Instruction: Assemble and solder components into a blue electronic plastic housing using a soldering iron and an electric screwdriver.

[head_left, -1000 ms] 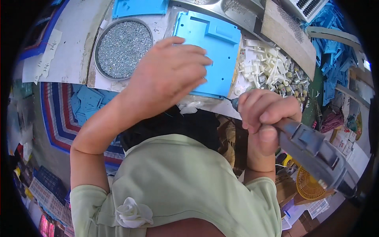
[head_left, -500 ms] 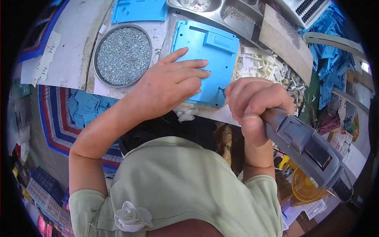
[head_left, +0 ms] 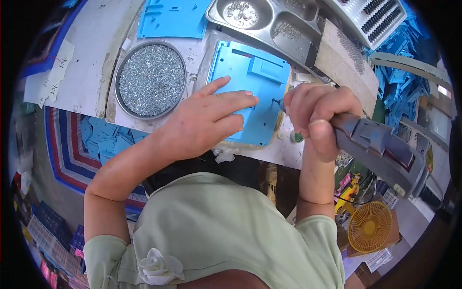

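A light blue plastic panel (head_left: 267, 118) with a raised block and small holes lies on the worktable in front of me. My left hand (head_left: 204, 118) rests flat on its left part, fingers stretched out. In my right hand (head_left: 325, 111) is a grey electric screwdriver (head_left: 380, 147), gripped near its front end. Its thin dark bit meets the panel by the right edge; whether a screw sits under the tip is too small to tell. Left of the panel stands a round metal dish of screws (head_left: 151, 79).
A steel compartment tray (head_left: 267, 41) with small metal parts is at the back, beside a tan board (head_left: 344, 67). Another blue panel (head_left: 173, 19) lies far left. Blue parts (head_left: 103, 137) fill a striped bag below the table. A yellow fan (head_left: 369, 227) is at lower right.
The screwdriver bit has moved from near the panel's lower right corner farther up its right edge. My left hand stays on the panel. The whole view has shifted slightly.
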